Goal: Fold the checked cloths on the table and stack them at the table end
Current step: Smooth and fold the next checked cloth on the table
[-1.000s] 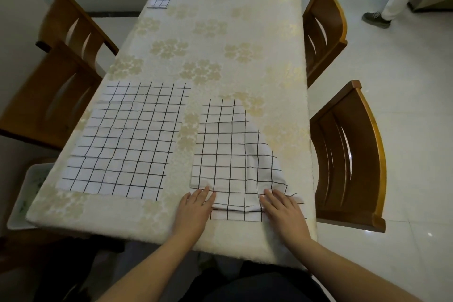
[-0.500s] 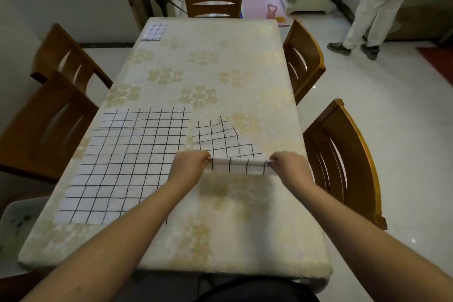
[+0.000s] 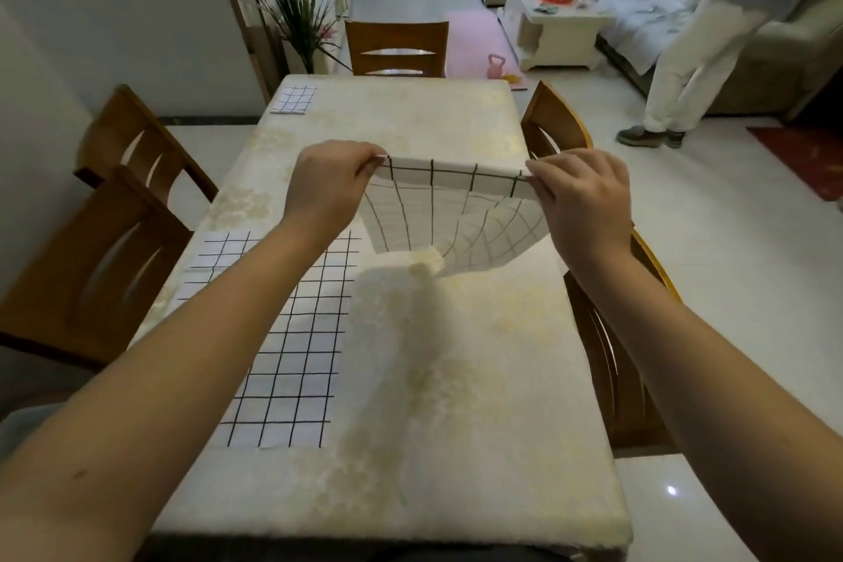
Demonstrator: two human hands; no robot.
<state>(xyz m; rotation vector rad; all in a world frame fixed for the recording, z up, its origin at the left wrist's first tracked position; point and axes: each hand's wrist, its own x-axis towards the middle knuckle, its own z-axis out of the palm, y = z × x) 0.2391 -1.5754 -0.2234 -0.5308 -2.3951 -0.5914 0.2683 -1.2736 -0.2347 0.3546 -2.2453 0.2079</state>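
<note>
my left hand [image 3: 326,187] and right hand [image 3: 581,196] each pinch a top corner of the checked cloth [image 3: 449,219]. it hangs above the tabletop [image 3: 456,379], top edge running left to right. folded cloth [image 3: 293,99] waits far-left, nearer my left hand.
</note>
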